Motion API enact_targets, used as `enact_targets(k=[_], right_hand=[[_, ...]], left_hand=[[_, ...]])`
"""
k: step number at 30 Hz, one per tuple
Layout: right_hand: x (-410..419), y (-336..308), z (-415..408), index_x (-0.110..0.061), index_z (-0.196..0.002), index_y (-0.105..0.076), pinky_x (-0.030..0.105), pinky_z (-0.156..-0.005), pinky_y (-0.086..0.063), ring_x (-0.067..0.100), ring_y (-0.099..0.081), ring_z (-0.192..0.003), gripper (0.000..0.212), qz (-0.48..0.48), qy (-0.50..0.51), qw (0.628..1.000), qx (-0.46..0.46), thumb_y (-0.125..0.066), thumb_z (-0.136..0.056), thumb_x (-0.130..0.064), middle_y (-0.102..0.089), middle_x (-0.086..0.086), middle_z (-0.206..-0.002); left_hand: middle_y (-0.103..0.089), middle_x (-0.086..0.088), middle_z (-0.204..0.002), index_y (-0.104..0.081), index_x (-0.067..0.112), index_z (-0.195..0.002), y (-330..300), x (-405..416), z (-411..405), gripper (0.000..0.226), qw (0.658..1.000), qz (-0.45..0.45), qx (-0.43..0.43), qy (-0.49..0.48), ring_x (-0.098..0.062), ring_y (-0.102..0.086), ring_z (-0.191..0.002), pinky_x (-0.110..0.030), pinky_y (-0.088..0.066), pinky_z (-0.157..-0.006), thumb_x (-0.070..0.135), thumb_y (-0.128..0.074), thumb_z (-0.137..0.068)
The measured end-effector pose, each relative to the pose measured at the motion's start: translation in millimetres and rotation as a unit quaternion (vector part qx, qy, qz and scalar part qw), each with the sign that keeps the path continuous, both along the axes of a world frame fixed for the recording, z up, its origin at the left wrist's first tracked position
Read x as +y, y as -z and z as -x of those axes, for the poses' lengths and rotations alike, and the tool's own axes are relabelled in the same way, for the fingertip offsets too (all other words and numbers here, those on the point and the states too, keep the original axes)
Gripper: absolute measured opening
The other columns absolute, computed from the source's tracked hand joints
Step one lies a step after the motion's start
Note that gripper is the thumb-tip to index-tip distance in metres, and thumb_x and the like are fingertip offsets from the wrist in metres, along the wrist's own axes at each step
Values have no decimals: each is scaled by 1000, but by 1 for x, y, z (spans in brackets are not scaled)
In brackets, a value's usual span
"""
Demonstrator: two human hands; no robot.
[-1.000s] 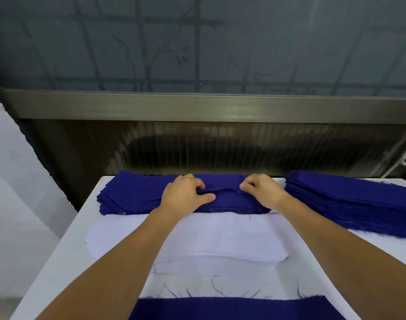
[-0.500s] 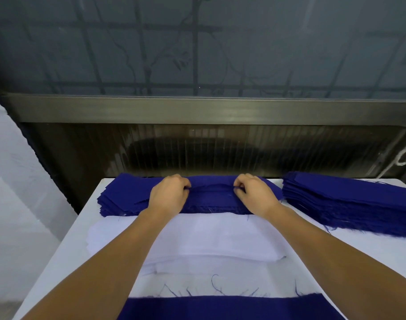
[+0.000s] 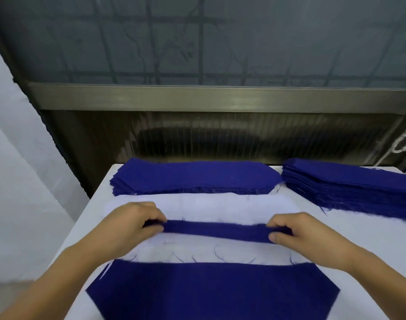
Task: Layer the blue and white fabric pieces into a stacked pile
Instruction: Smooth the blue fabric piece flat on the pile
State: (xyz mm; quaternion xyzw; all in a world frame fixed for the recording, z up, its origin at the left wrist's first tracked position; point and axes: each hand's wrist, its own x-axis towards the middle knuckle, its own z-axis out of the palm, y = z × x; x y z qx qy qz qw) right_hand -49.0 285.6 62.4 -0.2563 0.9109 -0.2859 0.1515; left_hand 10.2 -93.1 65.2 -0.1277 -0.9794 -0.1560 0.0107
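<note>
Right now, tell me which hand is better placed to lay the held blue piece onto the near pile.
Neither alone: the left hand and right hand each pinch one end of the blue piece.

surface: flat white worktop (image 3: 370, 241) | far centre: stack of dark blue cut fabric pieces (image 3: 195, 177) | far right: second, taller dark blue fabric stack (image 3: 349, 188), frayed edges, just beside the first | middle: white fabric pieces (image 3: 220, 205) | near edge: wide dark blue fabric panel (image 3: 211, 292) over white cloth
</note>
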Motion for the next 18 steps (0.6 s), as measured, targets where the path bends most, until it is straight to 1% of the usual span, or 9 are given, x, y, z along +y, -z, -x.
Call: enact_targets(k=[3,5,7,9,11,13,14,16,18], right_hand=[[10,-5,-22,-35,-84,-68,20,-69,-52,9,-65,-77,14,14,-12,995,-101,-62,-94,-27,-70,-8,-86],[12,-5,-27,-30,-84,-68,25,-71,-54,10,-66,-78,14,12,-1,996,-89,-61,-95,-25,-70,-8,-87],[14,-3,-33,-32,-85,-66,27,-73,-54,9,-64,-79,13,19,33,999,-2,-61,-94,-24,-68,-10,-85],[16,0,-43,-33,-88,-64,18,-72,-49,5,-59,-83,15,41,57,985,155,-63,-92,-19,-64,-17,-84],[20,7,-57,-27,-93,-63,16,-72,-44,6,-55,-82,16,40,46,945,321,-63,-89,-11,-60,-19,-88],[25,21,-72,-18,-94,-65,19,-76,-40,10,-52,-81,14,19,5,904,427,-55,-87,-10,-62,-8,-89],[28,31,-81,-15,-92,-67,23,-78,-39,14,-52,-82,18,3,-15,894,448,-51,-85,-12,-64,-4,-89],[32,54,-95,-13,-88,-72,27,-79,-41,17,-59,-84,24,-45,-55,890,451,-49,-82,-11,-67,-2,-91],[36,72,-106,-15,-85,-74,28,-77,-47,17,-65,-81,17,-85,-75,894,433,-63,-76,-5,-68,-5,-91]], left_hand=[[-60,28,-93,-65,45,-97,-5,7,-21,13,991,-34,-122,38,9,-55,-90,-8,-46,-80,33,-64,-90],[-60,26,-94,-63,45,-97,-11,12,-26,15,991,-29,-124,34,8,-55,-89,-9,-46,-81,31,-63,-91],[-57,27,-97,-63,43,-102,-17,17,-30,17,998,-7,-59,8,7,-54,-88,-8,-44,-81,30,-61,-93],[-56,26,-96,-66,38,-104,-20,20,-40,18,999,-1,36,-20,3,-55,-87,-9,-44,-78,26,-63,-91],[-60,21,-92,-70,32,-99,-15,22,-57,21,990,11,137,-26,-2,-57,-81,-12,-45,-73,17,-71,-84],[-66,13,-88,-73,25,-92,-2,26,-76,23,978,36,203,-9,-5,-58,-79,-16,-45,-69,8,-77,-76],[-67,10,-86,-74,22,-89,8,28,-86,21,974,45,223,7,-7,-57,-79,-17,-44,-70,6,-73,-76],[-68,6,-83,-75,19,-85,33,32,-103,25,972,54,226,32,-9,-51,-81,-21,-40,-73,11,-54,-73],[-67,7,-81,-76,18,-82,57,35,-115,38,974,75,211,38,-11,-55,-78,-24,-39,-74,15,-40,-70]])
